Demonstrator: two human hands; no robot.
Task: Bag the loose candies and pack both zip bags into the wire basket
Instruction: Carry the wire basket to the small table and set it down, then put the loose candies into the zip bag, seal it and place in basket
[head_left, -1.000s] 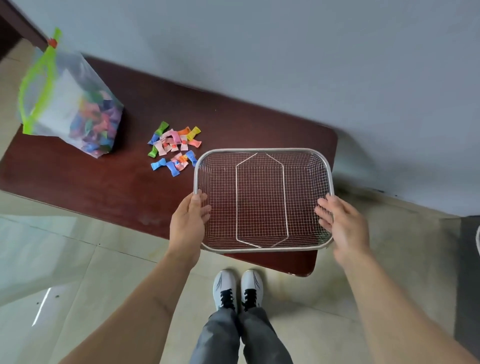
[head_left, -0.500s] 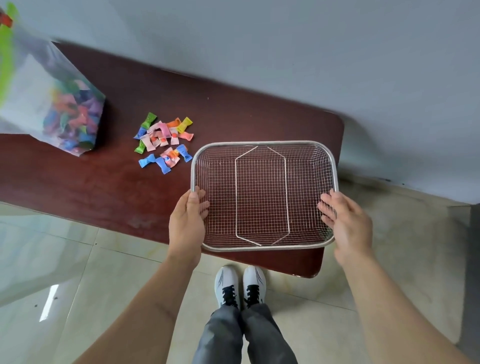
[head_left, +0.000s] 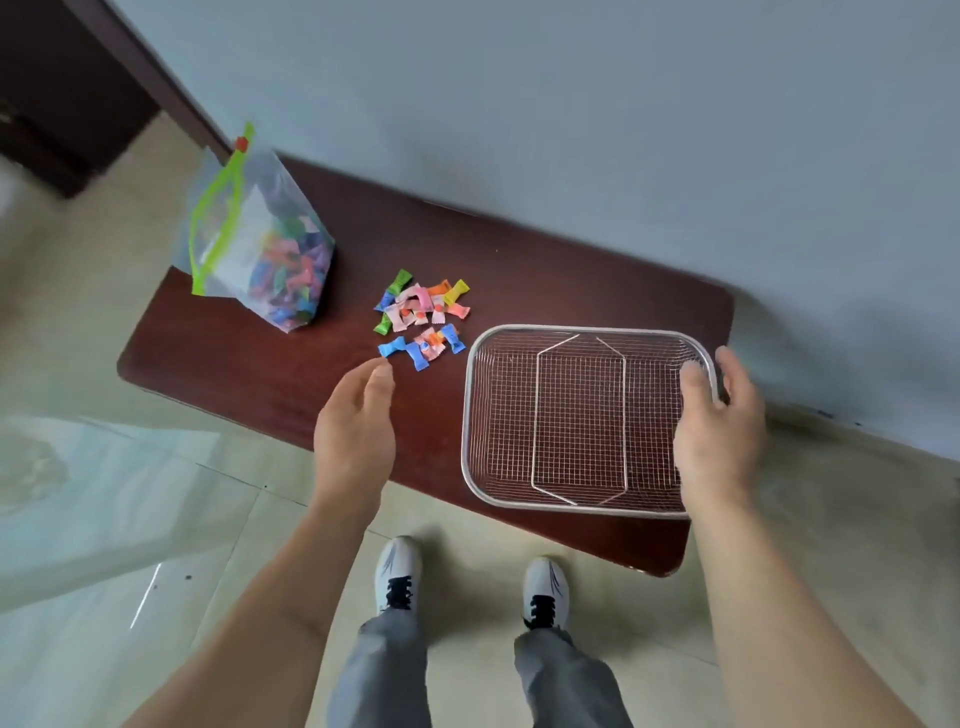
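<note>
An empty wire basket (head_left: 582, 332) sits on the right half of a dark red table (head_left: 249, 374). My right hand (head_left: 719, 431) rests on the basket's right rim, thumb inside, fingers outside. A pile of loose wrapped candies (head_left: 423, 317) in several colours lies to the basket's left. My left hand (head_left: 356, 426) hovers open over the table, its fingertips just short of the nearest blue candy. A clear zip bag (head_left: 260, 244) with a green zip strip, part full of candies, stands at the table's far left corner. Only this one zip bag is in view.
A grey wall (head_left: 571, 130) runs behind the table. A dark wooden door frame (head_left: 67, 93) stands at the upper left. My two white shoes (head_left: 400, 571) are on the pale tiled floor below the table's front edge.
My left hand has let go of the basket's left rim and moved left toward the candy pile. My right hand has slid up the right rim. The view has shifted left.
</note>
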